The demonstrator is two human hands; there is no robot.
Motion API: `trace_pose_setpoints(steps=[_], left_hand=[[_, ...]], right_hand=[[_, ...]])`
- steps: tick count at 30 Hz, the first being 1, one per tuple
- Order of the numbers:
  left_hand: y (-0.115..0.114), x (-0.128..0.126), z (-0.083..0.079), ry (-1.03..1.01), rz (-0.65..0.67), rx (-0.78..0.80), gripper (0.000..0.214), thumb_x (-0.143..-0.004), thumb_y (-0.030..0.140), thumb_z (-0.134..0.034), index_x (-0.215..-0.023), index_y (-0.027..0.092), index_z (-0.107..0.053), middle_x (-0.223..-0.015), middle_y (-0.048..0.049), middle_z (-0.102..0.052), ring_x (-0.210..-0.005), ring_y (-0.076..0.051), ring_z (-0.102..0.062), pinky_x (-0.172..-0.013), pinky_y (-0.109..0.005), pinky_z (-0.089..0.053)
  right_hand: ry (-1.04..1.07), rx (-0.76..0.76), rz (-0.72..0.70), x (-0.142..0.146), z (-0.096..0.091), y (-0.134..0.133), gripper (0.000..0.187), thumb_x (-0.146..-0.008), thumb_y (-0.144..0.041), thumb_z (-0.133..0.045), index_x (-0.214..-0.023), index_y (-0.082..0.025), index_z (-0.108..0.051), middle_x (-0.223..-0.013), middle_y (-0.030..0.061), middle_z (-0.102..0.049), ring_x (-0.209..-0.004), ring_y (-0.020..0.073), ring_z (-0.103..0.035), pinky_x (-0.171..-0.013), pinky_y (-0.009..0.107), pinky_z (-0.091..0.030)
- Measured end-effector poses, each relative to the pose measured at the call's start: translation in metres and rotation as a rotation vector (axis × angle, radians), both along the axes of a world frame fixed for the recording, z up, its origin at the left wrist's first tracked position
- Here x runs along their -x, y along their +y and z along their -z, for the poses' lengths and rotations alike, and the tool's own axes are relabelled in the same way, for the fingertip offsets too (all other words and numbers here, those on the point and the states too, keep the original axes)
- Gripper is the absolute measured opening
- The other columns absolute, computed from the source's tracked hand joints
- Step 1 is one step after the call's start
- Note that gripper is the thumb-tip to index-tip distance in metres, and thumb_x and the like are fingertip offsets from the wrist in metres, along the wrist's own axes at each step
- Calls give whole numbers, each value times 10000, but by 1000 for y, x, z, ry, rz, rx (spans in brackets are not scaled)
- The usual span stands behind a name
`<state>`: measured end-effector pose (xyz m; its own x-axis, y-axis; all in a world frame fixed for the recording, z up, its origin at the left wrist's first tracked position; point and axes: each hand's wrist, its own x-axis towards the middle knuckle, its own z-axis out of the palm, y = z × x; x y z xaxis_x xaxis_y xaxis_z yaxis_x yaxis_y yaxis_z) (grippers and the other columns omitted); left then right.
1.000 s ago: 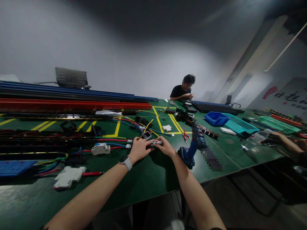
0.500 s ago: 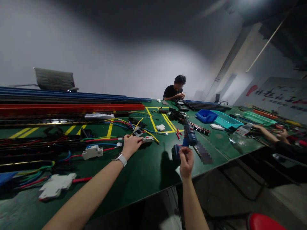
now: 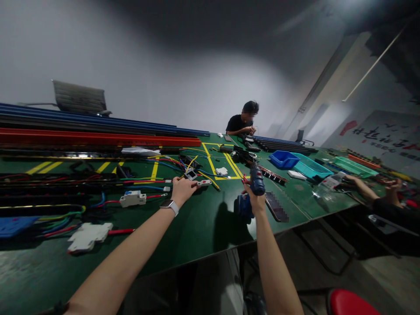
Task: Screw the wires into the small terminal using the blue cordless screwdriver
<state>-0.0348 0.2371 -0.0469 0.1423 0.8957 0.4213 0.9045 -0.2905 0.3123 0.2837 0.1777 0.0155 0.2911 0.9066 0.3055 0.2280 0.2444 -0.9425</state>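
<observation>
My left hand [image 3: 183,192], with a watch on its wrist, is closed on a small white circuit breaker [image 3: 204,183] above the green table. Beside its fingers are a small grey-framed device [image 3: 190,174] and a bundle of coloured wires. My right hand [image 3: 256,202] is wrapped round the handle of a blue cordless drill [image 3: 257,180], whose battery base [image 3: 244,206] hangs low at the left of the hand. A dark phone [image 3: 276,206] lies just right of that hand. More white breakers [image 3: 133,198] with red leads lie left of my left hand.
A blue bin [image 3: 284,159] and a turquoise tray [image 3: 311,166] stand to the right, near a clear plastic bottle [image 3: 331,181]. Long orange trunking [image 3: 98,138] lies at the back left. One co-worker [image 3: 241,122] sits opposite; another person's arms [image 3: 364,188] reach in at right.
My right hand has moved up from in front of the drill and closed round its handle. My left hand keeps the circuit breaker. The view has shifted slightly.
</observation>
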Motion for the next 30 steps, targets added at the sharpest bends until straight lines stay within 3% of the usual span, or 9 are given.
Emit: trace_pose_setpoints(steps=[3, 7, 14, 21, 30], left_hand=[[1, 0, 2, 16, -18, -3, 397, -902, 605, -468, -936, 356, -775, -848, -75, -744, -925, -259, -600, -934, -460, -233], [3, -1, 7, 20, -19, -18, 346, -907, 551, -490, -940, 357, -774, -860, -77, -743, -934, -263, -596, -933, -470, -227], [4, -1, 13, 8, -11, -53, 318, -905, 537, -504, -956, 366, -767, -886, -64, -733, -934, -255, -579, -942, -479, -212], [4, -3, 15, 47, -24, -62, 319, -919, 518, -480, -926, 356, -755, -879, -61, -725, -927, -253, -565, -951, -494, -193], [7, -5, 19, 22, -27, -36, 279, -916, 467, -487, -943, 360, -744, -937, -66, -726, -986, -263, -554, -976, -505, -179]], right_hand=[[57, 65, -68, 25, -1, -12, 417, -719, -445, -731, -1008, -150, -676, -638, 15, -660, -518, 167, -590, -537, 287, -476], [168, 178, -198, 61, -10, -34, 318, -714, -409, -698, -914, -166, -653, -589, 12, -652, -491, 165, -594, -502, 266, -460], [46, 399, -410, 94, -33, -61, 221, -692, -344, -658, -802, -158, -611, -434, -20, -562, -383, 148, -539, -422, 240, -407], [-50, 485, -392, 110, -43, -72, 151, -652, -216, -618, -781, -183, -547, -406, -54, -510, -368, 157, -547, -390, 231, -407], [-82, 491, -394, 112, -43, -76, 112, -659, -201, -603, -743, -185, -531, -413, -56, -499, -354, 130, -519, -382, 209, -371]])
